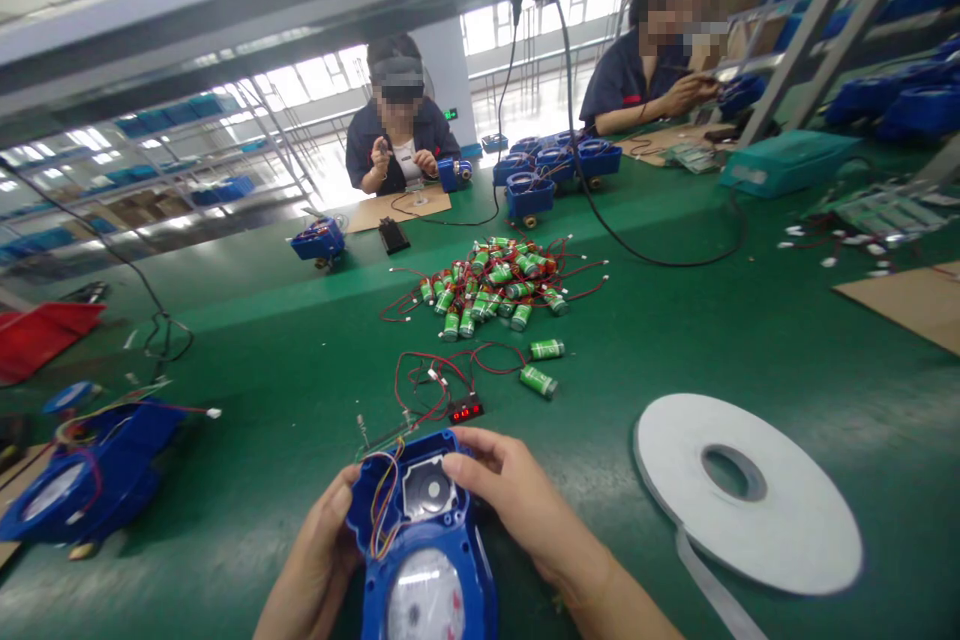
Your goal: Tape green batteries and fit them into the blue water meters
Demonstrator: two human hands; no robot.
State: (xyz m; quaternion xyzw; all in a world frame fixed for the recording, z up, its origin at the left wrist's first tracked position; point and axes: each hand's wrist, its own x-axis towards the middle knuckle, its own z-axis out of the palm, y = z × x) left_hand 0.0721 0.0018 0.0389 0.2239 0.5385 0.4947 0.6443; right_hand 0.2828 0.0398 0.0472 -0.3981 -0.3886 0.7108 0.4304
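Observation:
Between my two hands is a blue plastic housing, its inside facing up. My left hand grips its left edge, fingers partly hidden beneath. My right hand holds the upper right side, the thumb at the rim by a dark round part in a square recess. Thin coloured wires curl inside the left of the housing. A clear round window fills its lower part. Just beyond it lie a small red digital display and red leads joined to two green cylindrical batteries.
A heap of green wired batteries lies mid-table. At right rests a large white tape roll; at left, another blue housing and a red bin. Black cables hang onto the table. Two people work opposite among blue housings.

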